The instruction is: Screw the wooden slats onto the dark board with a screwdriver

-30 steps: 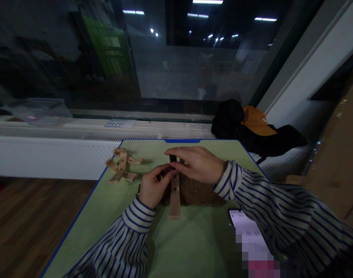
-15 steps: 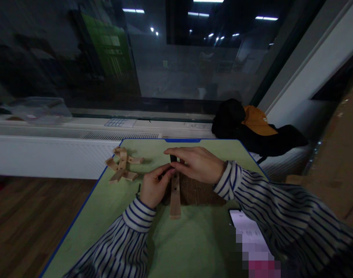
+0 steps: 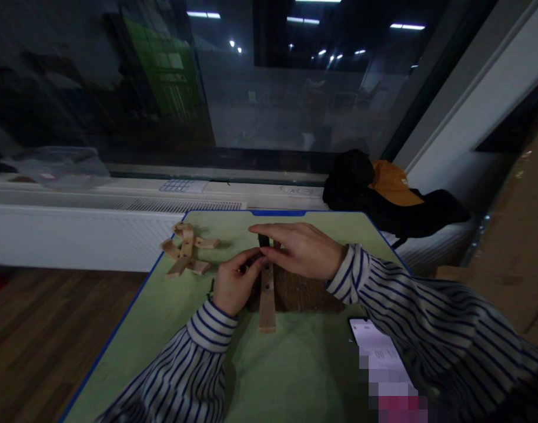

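Observation:
A pale wooden strip (image 3: 267, 305) with holes lies lengthwise over a brown wooden board (image 3: 306, 294) on the green tabletop. My left hand (image 3: 237, 281) is closed, its thumb and forefinger pinching at the far part of the strip. My right hand (image 3: 304, 249) is closed with fingertips round a short dark upright handle (image 3: 263, 240) above that same spot; its forefinger stretches over the handle's top. Both thumbs meet there, hiding the handle's lower end, so its kind does not show. Left of my hands stands a joined set of pale wooden pieces (image 3: 186, 249) with holes.
A phone (image 3: 378, 346) lies near my right forearm. Behind the table (image 3: 163, 352) are a radiator (image 3: 74, 235), a windowsill with a clear plastic box (image 3: 61, 166), and an orange cap (image 3: 394, 183) on black cloth. A cardboard box (image 3: 511, 235) stands at right.
Almost nothing differs. My right forefinger has shifted very slightly over the dark handle; both hands keep their grip in the same place.

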A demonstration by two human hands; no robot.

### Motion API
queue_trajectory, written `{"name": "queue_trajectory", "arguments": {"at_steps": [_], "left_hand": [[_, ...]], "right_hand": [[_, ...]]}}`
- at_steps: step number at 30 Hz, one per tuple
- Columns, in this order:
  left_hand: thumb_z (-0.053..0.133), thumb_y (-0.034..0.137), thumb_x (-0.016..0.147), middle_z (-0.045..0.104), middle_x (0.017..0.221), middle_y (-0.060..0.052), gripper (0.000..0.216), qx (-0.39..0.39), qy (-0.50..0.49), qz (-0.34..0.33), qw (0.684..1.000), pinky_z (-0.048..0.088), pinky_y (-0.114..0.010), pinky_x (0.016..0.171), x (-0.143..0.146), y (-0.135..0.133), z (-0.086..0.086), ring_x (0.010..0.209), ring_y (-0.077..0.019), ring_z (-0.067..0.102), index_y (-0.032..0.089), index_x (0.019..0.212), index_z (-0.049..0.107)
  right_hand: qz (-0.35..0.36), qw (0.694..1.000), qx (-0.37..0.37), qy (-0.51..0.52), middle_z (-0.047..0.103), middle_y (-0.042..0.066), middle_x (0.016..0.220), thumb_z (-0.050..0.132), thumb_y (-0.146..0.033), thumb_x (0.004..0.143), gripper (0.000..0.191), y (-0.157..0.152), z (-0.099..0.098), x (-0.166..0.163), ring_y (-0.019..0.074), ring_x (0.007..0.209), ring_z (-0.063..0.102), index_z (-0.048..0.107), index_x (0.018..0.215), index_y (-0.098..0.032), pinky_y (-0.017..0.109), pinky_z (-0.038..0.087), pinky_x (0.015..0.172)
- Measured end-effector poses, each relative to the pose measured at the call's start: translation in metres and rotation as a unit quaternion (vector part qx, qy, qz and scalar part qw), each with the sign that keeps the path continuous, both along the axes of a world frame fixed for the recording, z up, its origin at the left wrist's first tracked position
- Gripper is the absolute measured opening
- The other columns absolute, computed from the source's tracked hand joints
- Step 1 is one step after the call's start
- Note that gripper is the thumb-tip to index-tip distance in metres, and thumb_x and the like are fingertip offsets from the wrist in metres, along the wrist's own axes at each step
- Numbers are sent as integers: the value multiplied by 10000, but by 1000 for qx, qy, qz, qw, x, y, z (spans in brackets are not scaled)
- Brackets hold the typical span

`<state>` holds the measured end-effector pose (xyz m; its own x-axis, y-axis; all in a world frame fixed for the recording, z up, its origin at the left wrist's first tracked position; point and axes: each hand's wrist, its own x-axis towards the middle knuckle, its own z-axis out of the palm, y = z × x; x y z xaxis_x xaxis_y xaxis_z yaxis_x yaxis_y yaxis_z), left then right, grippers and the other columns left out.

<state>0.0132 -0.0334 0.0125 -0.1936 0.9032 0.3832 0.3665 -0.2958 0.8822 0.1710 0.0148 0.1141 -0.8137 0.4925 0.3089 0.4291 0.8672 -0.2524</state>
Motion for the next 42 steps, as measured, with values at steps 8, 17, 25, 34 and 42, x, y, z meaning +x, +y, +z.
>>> {"name": "queue_trajectory", "arguments": {"at_steps": [8,17,25,34,42], "left_hand": [[616,305,793,741,887,-26,230,0,3,-8,1000,528,-251,736,0,-1,1,782,-168,673,187,966,710],[649,315,764,733,817,-30,231,9,7,12,1000,528,-252,673,0,1,-3,689,-157,650,171,936,706],[612,304,799,738,911,-40,233,3,7,-8,1000,540,-283,778,0,1,-2,815,-182,679,180,973,705],[629,333,780,738,880,-52,265,-1,13,11,1000,550,-292,727,0,0,-1,756,-187,674,167,974,701],[624,327,780,738,868,-49,243,2,11,8,1000,548,-290,736,1,-1,0,767,-188,678,172,949,703]], "right_hand": [[-2,1000,-1,3,656,54,1047,488,-241,885,365,3,-3,0,143,784,609,496,1244,-175,268,443,701],[-4,1000,-4,11,656,57,1015,495,-253,880,360,2,-3,2,151,776,610,501,1232,-177,278,457,701],[11,999,-13,34,628,60,1128,481,-203,888,357,4,-4,0,134,882,603,503,1243,-167,265,461,791],[10,999,-11,38,635,67,1094,488,-222,890,302,4,-4,0,137,852,604,534,1183,-166,275,461,770],[16,999,-7,28,637,66,1117,485,-217,882,348,3,-1,0,147,896,609,519,1223,-158,275,460,797]]}}
